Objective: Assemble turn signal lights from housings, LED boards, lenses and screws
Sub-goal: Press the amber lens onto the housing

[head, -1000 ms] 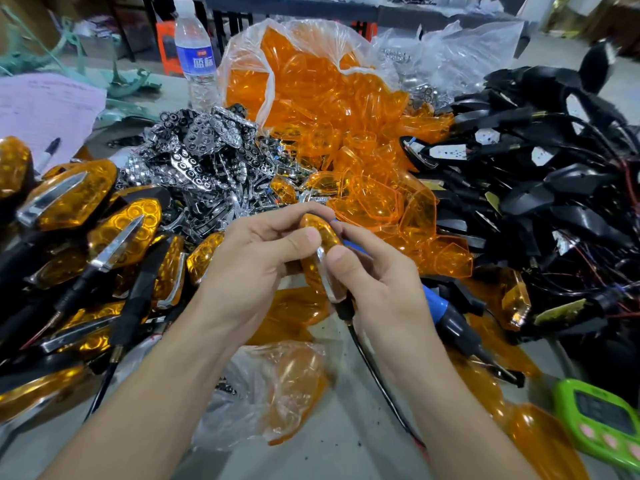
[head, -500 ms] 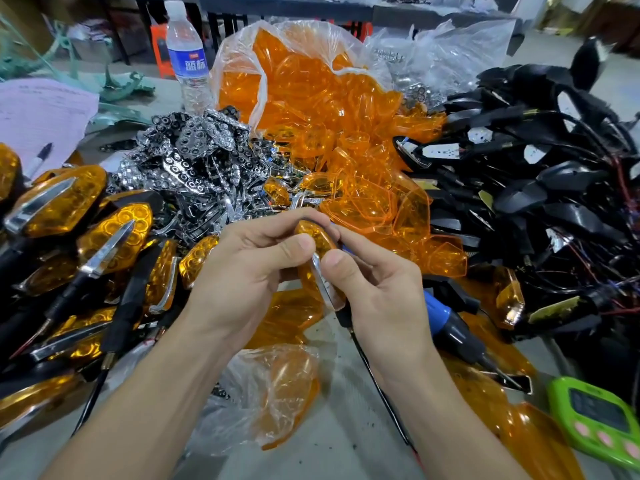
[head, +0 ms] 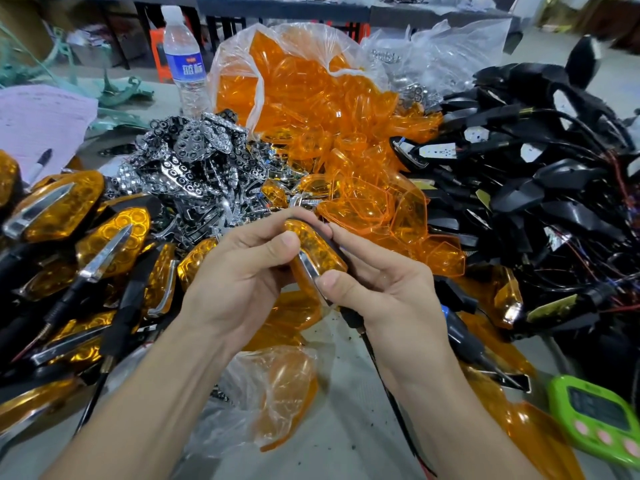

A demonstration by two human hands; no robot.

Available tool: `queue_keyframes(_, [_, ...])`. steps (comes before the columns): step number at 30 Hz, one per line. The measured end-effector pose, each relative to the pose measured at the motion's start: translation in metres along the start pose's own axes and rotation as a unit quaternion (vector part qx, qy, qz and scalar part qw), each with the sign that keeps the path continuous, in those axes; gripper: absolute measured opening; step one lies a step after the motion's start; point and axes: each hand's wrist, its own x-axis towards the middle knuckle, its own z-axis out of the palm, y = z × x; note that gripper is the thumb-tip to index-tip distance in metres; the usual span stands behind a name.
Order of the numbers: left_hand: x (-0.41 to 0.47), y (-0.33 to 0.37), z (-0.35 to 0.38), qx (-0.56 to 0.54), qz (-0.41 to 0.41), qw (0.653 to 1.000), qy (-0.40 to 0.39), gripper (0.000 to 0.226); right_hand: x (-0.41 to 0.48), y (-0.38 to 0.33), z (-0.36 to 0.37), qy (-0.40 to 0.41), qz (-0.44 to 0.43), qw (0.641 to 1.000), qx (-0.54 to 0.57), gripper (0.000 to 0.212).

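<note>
- Amber lens and chrome strip face you on the light (head: 317,249), which you hold at frame centre, above the table and between both hands.
- Your left hand (head: 242,282) pinches its upper end, thumb on the lens face and fingers curled behind. Your right hand (head: 388,289) pinches the lower end, thumb on the chrome strip and fingers along the black back.
- Expect it to be light and stiff. The glossy lens probably slips and scratches, so take it by the housing edges, not by the lens face or by the wire (head: 391,393) hanging from its stem.
- It looks closed up: a honeycomb pattern under the amber, a black shell behind, and a thin wire trailing to the lower frame.
- A screwdriver (head: 460,337) with a blue handle lies just right of your right hand.
- Farther out are finished lights (head: 62,209) at left, chrome reflectors (head: 201,168) at upper left, loose lenses (head: 329,133) at top centre and black housings (head: 554,202) at right.
</note>
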Motion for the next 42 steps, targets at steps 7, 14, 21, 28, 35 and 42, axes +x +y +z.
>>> queue_keyframes(7, [-0.001,-0.009,0.012,0.171,0.070,0.975,0.125,0.021,0.003,-0.006,-0.003,-0.044,0.067,0.991,-0.104,0.033])
queue_keyframes(14, [-0.005,-0.018,0.018,0.282,0.097,0.952,0.061,0.039,0.003,-0.003,0.007,0.018,0.142,0.970,0.198,0.041])
queue_keyframes(21, [-0.010,-0.031,0.034,0.350,0.075,0.933,0.040,0.064,0.004,-0.001,0.003,0.077,0.206,0.942,0.253,0.042])
queue_keyframes(28, [-0.016,-0.030,0.049,0.444,0.168,0.865,0.164,0.051,0.003,0.002,0.012,0.096,0.242,0.921,0.290,0.048])
queue_keyframes(35, [-0.016,-0.034,0.049,0.454,0.152,0.858,0.185,0.050,0.004,0.005,0.012,0.098,0.252,0.904,0.332,0.072])
queue_keyframes(42, [-0.009,-0.022,0.033,0.392,0.090,0.908,0.118,0.040,0.008,-0.002,-0.004,0.005,0.218,0.942,0.254,0.045])
